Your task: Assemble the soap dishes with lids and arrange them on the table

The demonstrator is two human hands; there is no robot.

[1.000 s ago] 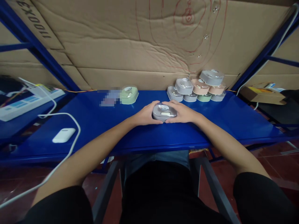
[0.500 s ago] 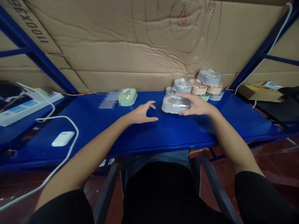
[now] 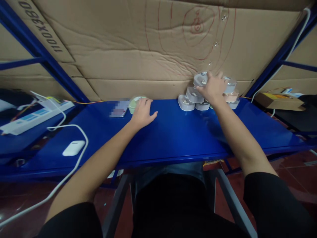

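At the stack my right hand point(image 3: 215, 86) is wrapped over a grey box with a clear lid point(image 3: 200, 80), thumb at its front. That box sits at the top row, left of another grey box point(image 3: 230, 85); part of it is hidden by my fingers. Below are more grey boxes point(image 3: 186, 102) and a peach one point(image 3: 231, 96). My left hand point(image 3: 143, 113) is open in front of a pale green box point(image 3: 133, 103), thumb apart from the fingers. Whether its fingertips touch the green box I cannot tell.
On the blue table point(image 3: 163, 138) lie a blurred-out flat object point(image 3: 120, 108), a white earbud case point(image 3: 73, 147) and a white cable point(image 3: 83, 158). A power strip point(image 3: 37, 119) is at the left. Cardboard point(image 3: 123, 59) lines the back; an open carton point(image 3: 279, 100) stands right.
My right hand has carried a grey box up and back from above the table onto the stack's top. My left hand has moved left and back to the green box.
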